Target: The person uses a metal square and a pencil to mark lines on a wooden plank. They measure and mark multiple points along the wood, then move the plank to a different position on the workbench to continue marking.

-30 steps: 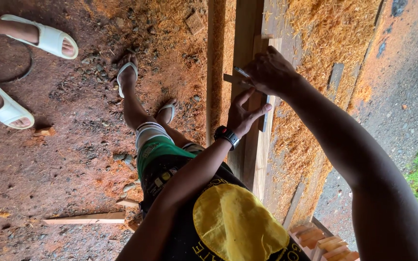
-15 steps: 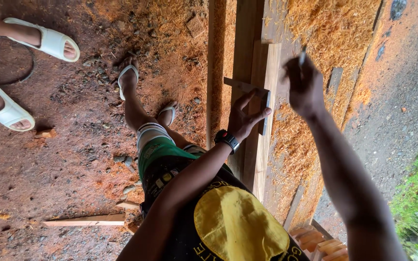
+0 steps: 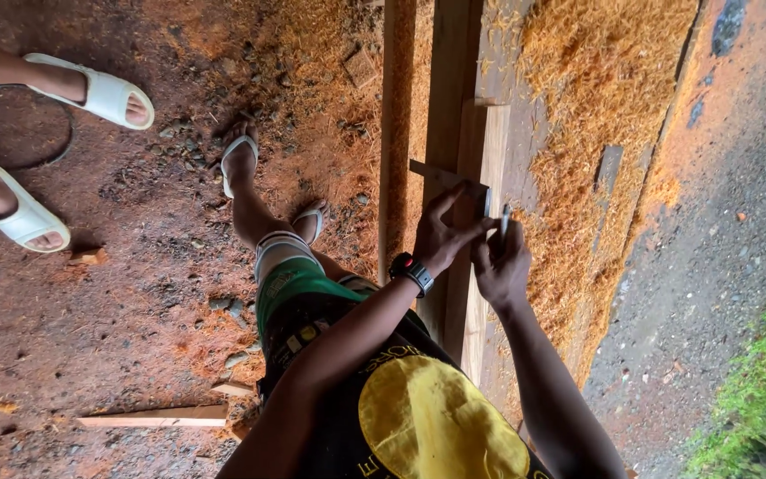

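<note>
The right hand (image 3: 500, 262), closed around a pencil (image 3: 504, 218), has come back from out over the sawdust to the near end of the square (image 3: 450, 176). The left hand (image 3: 441, 232) still presses that square flat on the plank (image 3: 480, 142), fingers spread, so another mark looks due.

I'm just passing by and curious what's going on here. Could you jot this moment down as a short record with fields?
Place: outdoor dirt ground strewn with orange sawdust
Work surface: long wooden plank with a shorter board on it
Left hand: pressing a try square flat on the wood; black wristwatch
Right hand: holding a pencil beside the square
Nearby: another person's feet in white slides; wood offcut on the ground
</note>
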